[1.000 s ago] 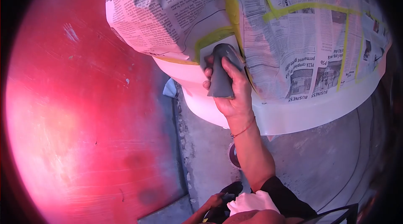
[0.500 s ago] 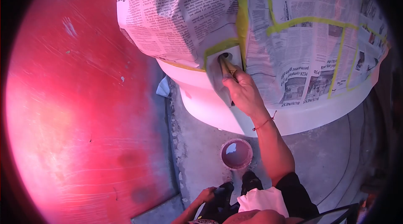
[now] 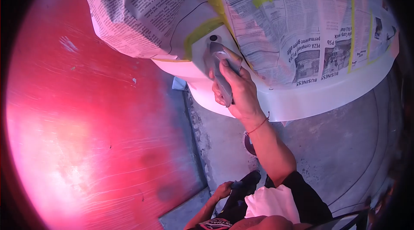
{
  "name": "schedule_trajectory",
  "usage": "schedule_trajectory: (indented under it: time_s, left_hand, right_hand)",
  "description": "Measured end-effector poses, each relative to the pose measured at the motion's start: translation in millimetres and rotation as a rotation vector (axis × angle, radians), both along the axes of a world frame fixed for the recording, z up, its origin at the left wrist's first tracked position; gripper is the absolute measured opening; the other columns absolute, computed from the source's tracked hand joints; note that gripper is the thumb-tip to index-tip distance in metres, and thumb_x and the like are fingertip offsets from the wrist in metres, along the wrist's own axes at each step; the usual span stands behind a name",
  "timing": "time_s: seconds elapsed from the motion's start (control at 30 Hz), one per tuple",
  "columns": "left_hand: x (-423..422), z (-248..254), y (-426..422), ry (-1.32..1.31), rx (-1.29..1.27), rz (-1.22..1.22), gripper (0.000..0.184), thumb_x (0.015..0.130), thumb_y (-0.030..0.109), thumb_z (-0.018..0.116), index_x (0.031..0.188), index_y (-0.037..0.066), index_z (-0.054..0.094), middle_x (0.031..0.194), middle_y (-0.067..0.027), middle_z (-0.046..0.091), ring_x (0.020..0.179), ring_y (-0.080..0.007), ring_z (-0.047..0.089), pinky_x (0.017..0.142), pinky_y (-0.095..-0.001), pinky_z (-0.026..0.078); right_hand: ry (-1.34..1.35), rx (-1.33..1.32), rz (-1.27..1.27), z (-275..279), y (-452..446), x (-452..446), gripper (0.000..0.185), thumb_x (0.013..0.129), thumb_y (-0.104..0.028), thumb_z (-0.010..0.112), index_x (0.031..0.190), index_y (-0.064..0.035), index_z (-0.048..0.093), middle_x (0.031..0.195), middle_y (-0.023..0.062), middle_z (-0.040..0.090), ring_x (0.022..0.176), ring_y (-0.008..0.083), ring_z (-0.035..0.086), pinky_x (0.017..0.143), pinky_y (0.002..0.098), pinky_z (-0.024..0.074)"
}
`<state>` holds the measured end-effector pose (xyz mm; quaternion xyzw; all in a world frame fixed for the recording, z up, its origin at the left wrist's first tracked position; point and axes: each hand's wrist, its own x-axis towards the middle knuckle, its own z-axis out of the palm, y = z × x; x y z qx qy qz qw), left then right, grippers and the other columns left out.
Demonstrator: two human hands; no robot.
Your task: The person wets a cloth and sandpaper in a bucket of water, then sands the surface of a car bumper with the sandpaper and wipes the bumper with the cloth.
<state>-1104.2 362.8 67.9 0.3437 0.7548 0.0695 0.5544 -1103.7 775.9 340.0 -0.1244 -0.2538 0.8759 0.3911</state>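
Observation:
My right hand (image 3: 237,87) is closed around a folded grey sheet of sandpaper (image 3: 224,79), thumb on top. The sandpaper lies over the bare patch of a white molded part (image 3: 201,51), just below a dark round hole (image 3: 213,38). Yellow masking tape (image 3: 205,31) and newspaper (image 3: 151,10) border that patch. Low down beside my leg, my left hand (image 3: 222,191) has its fingers curled, and a small dark thing (image 3: 236,184) sticks out from it; its kind is unclear.
A red scratched panel (image 3: 99,113) fills the left side. On the concrete floor (image 3: 319,156), a round container (image 3: 249,144) is mostly hidden behind my right forearm. More newspaper (image 3: 280,36) covers the part's right side. A pale blue piece (image 3: 179,84) sits beside its lower left edge.
My right hand has turned and pulled back from the hole, uncovering it. More of the grey sandpaper shows now. The view has shifted, and my forearm now covers most of the container.

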Motion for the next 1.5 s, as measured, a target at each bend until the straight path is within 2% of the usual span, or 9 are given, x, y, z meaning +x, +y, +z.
schedule_trajectory:
  time_s: [0.27,0.33,0.5,0.63,0.77,0.9,1.17,1.37,1.5]
  left_hand:
    - [-11.2,-3.2,-14.5,0.058,0.011,0.016,0.042,0.084,0.010,0.046,0.123,0.006,0.061,0.117,-0.0244,0.063,0.111,-0.0414,0.060,0.096,-0.0456,0.047]
    - [-7.3,10.6,1.7,0.061,0.011,-0.018,0.042,0.085,0.012,0.048,0.124,0.005,0.060,0.117,-0.0249,0.063,0.110,-0.0406,0.061,0.095,-0.0452,0.048]
    - [-22.3,57.1,54.8,-0.104,-0.005,0.013,0.046,0.095,0.021,0.048,0.139,0.007,0.046,0.108,-0.0204,0.067,0.100,-0.0294,0.067,0.089,-0.0411,0.051]
    - [-26.9,225.4,181.6,0.015,0.390,0.245,0.032,0.095,0.016,0.062,0.125,0.005,0.060,0.101,-0.0161,0.071,0.093,-0.0254,0.070,0.083,-0.0348,0.054]
    - [-38.1,311.3,268.0,1.183,1.215,-0.338,0.036,0.077,0.002,0.068,0.113,0.001,0.068,0.116,-0.0109,0.064,0.099,-0.0253,0.062,0.078,-0.0357,0.050]
    - [-64.0,349.7,347.9,1.613,1.142,-0.622,0.036,0.079,0.010,0.059,0.111,-0.004,0.067,0.119,-0.0121,0.061,0.108,-0.0263,0.056,0.088,-0.0377,0.045]
    - [-77.5,317.3,382.1,1.765,0.900,-0.783,0.037,0.080,0.010,0.059,0.112,-0.009,0.061,0.118,-0.0199,0.061,0.109,-0.0308,0.054,0.096,-0.0412,0.044]
    - [-68.7,304.1,379.9,1.365,1.053,-0.441,0.046,0.079,0.004,0.059,0.125,-0.004,0.056,0.121,-0.0182,0.051,0.098,-0.0301,0.058,0.089,-0.0404,0.050]
    - [-74.8,308.3,395.5,1.491,1.234,-0.259,0.047,0.076,0.003,0.059,0.123,-0.004,0.060,0.119,-0.0156,0.050,0.099,-0.0292,0.056,0.090,-0.0401,0.048]
  right_hand:
    - [-0.010,0.037,-0.079,3.3,6.3,-28.4,0.029,0.099,-0.030,0.056,0.094,-0.0012,0.060,0.070,0.0031,0.055,0.054,0.0130,0.053,0.043,0.0290,0.0378]
    - [-0.510,0.659,-0.217,0.9,24.5,-15.5,0.028,0.098,-0.025,0.057,0.106,0.0005,0.062,0.068,0.0037,0.053,0.061,0.0154,0.057,0.050,0.0323,0.0446]
    - [-1.104,1.430,-0.305,32.0,24.4,33.8,0.051,0.083,-0.006,0.055,0.134,-0.0033,0.053,0.091,0.0189,0.059,0.078,0.0408,0.063,0.070,0.0475,0.0508]
    - [-1.070,1.346,-0.168,20.6,4.8,105.3,0.049,0.085,-0.006,0.057,0.134,-0.0038,0.054,0.091,0.0186,0.061,0.075,0.0363,0.067,0.068,0.0445,0.0535]
    - [-0.828,0.880,0.120,-71.0,-39.9,174.4,0.035,0.093,-0.013,0.056,0.125,0.0000,0.059,0.101,0.0244,0.066,0.089,0.0397,0.067,0.077,0.0401,0.0515]
    - [-0.982,0.552,0.352,-125.5,-89.8,210.8,0.033,0.094,-0.017,0.059,0.122,-0.0001,0.060,0.098,0.0256,0.067,0.097,0.0394,0.067,0.082,0.0393,0.0506]
    - [-0.948,0.593,0.401,-119.3,-81.7,212.7,0.036,0.091,-0.018,0.061,0.123,-0.0013,0.060,0.101,0.0242,0.067,0.099,0.0383,0.067,0.084,0.0394,0.0503]
    - [-0.968,0.564,0.135,-104.8,-75.3,212.3,0.035,0.095,-0.020,0.060,0.124,0.0000,0.059,0.092,0.0175,0.068,0.084,0.0246,0.067,0.078,0.0356,0.0504]
    - [-0.969,0.446,0.190,-102.9,-68.2,222.5,0.036,0.096,-0.022,0.060,0.126,-0.0001,0.059,0.086,0.0118,0.066,0.077,0.0143,0.060,0.072,0.0315,0.0491]
